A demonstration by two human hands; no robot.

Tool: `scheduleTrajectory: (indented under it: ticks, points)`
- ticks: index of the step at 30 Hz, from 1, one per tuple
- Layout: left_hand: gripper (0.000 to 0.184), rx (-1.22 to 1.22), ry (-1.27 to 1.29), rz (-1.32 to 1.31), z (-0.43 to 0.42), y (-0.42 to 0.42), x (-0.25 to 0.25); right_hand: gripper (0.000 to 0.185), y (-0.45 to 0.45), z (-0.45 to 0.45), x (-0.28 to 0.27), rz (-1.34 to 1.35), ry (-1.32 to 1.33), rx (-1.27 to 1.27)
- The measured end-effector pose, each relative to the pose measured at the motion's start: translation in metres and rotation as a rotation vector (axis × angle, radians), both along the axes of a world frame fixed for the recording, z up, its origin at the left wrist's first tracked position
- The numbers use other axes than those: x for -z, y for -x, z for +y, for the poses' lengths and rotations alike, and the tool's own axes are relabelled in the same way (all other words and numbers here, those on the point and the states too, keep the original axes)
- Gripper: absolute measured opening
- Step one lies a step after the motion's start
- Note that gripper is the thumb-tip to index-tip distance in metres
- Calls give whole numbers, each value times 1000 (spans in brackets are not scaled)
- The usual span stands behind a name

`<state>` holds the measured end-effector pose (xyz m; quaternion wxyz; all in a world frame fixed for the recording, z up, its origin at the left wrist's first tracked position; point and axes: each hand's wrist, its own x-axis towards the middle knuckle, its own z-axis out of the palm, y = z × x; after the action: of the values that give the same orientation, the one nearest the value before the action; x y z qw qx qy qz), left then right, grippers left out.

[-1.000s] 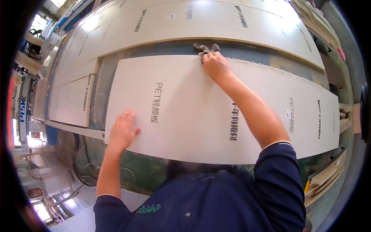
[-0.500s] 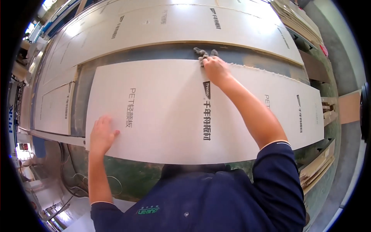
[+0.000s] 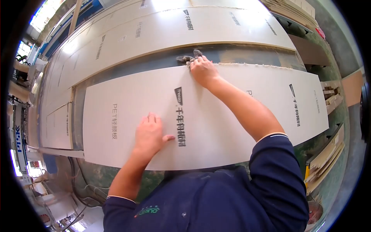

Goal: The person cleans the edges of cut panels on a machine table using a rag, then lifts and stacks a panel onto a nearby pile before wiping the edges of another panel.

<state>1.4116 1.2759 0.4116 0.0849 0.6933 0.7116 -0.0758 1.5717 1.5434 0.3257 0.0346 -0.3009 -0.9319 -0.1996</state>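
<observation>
The white printed panel [image 3: 216, 116] lay face up in front of the person, between the torso and a larger white sheet [image 3: 135, 50] on the far side. Dark lettering was noted across its face, including the mark "Treezo" left of its middle.

The right hand [image 3: 203, 71] was at the panel's far edge, near the middle of its length. Its fingers were closed on a crumpled grey cloth [image 3: 186, 59], pinched between thumb and fingertips, with loose ends sticking out beyond the grip to the left and to the far side. The far edge right of this hand showed a ragged, pale fringe [image 3: 266, 66].

The left hand [image 3: 150, 134] was open and held nothing. It lay palm down on the panel, just left of the "Treezo" lettering, fingers pointing to the far side and thumb spread to the right.

A strip of the grey-blue work surface [image 3: 147, 63] was exposed between the panel and the larger sheet. A smaller white piece [image 3: 58, 129] lay to the left, across a narrow gap. Stacked boards [image 3: 326, 158] stood at the near right.
</observation>
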Motion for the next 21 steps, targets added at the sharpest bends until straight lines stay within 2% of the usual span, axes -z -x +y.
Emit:
scheduleTrajectory:
  ticks: [5,8,12,17,20,21]
  points:
    - [67,-154,84,26,7,-22,-1,22,-93,31,6,9,-4,-64]
    - [67,-164,-28,38,2,-27,6,21,-136,46,6,-1,-15,-95]
    - [69,-220,3,19,2,-31,7,14,-177,56,-2,-23,-12,-92]
    - [69,-316,50,10,3,-36,8,14,-236,80,-1,-20,6,-87]
    - [73,-463,200,-25,16,-50,-8,15,-279,90,-3,-24,-11,-64]
    - [72,-396,125,-12,14,-48,-5,15,-293,91,-3,-43,-14,-38]
